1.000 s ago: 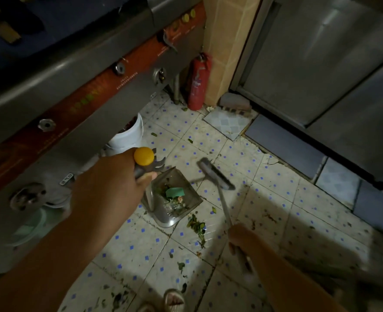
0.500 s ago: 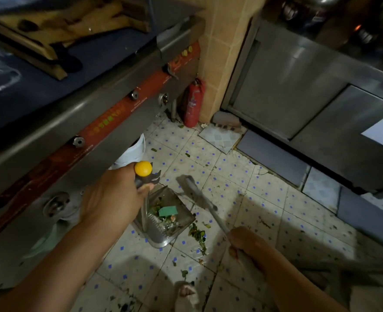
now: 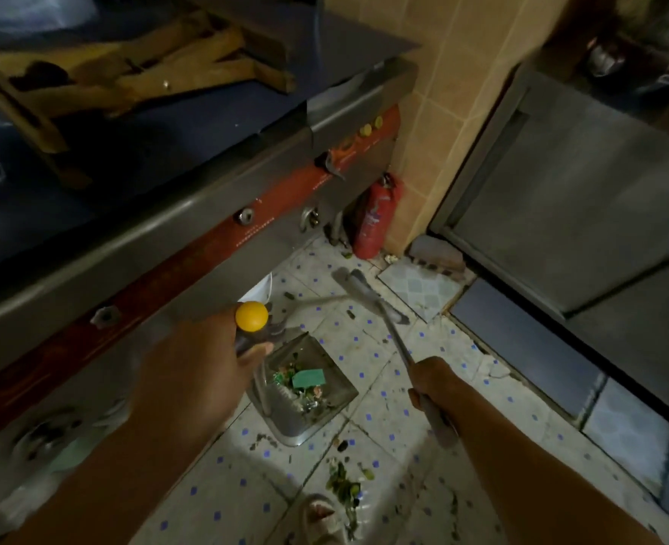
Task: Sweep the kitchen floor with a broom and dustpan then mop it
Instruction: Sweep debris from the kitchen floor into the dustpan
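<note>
The broom head [image 3: 368, 295] has swung up-frame past the dustpan [image 3: 305, 391], each handle gripped by right hand [image 3: 433, 385] and left hand [image 3: 203, 371] respectively; scraps [image 3: 344, 485] at lower centre remain unswept.

Dustpan [image 3: 305, 391] left of broom [image 3: 372, 297], scraps [image 3: 344, 485] nearer, extinguisher [image 3: 376, 218] behind

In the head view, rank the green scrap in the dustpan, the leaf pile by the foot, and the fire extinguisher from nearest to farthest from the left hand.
From the left hand:
1. Green scrap, in the dustpan just right of the hand.
2. Leaf pile, lower right, beside the foot.
3. Fire extinguisher, upright by the tiled pillar, farthest.
</note>
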Motion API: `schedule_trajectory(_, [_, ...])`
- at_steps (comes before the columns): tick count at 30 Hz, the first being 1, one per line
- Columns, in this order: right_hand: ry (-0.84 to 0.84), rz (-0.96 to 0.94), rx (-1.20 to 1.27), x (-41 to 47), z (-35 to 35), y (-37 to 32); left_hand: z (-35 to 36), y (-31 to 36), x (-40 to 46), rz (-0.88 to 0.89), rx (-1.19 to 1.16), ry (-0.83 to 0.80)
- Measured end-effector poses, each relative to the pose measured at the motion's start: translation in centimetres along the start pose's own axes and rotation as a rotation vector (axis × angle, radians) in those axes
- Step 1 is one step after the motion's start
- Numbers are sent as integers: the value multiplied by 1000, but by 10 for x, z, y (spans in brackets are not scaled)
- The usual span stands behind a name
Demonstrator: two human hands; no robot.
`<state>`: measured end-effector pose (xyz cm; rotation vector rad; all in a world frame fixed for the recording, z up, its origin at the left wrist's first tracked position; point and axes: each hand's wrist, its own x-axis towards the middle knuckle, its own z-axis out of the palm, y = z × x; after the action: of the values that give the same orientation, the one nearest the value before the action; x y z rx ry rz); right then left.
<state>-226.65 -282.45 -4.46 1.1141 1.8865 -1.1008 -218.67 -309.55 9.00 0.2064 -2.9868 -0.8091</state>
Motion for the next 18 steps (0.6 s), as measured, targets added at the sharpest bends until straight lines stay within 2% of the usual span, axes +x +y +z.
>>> schedule_trajectory(3, [5,-132,-63,42,-5,-55,22,6,44,-56,-28,-16])
schedule_trajectory(7, [27,-183,-148,99,-2,-118,48,11,91,-143,-44,-42])
schedule_trajectory(10, [45,-219,-211,131,4,-150,61,17,115,-119,-71,9])
schedule_trajectory(14, [16,-218,-240,163,16,-170,78,24,138,-45,-77,92])
schedule_trajectory(18, [3,-132,-296,162,18,-151,89,20,148,-67,-20,-30])
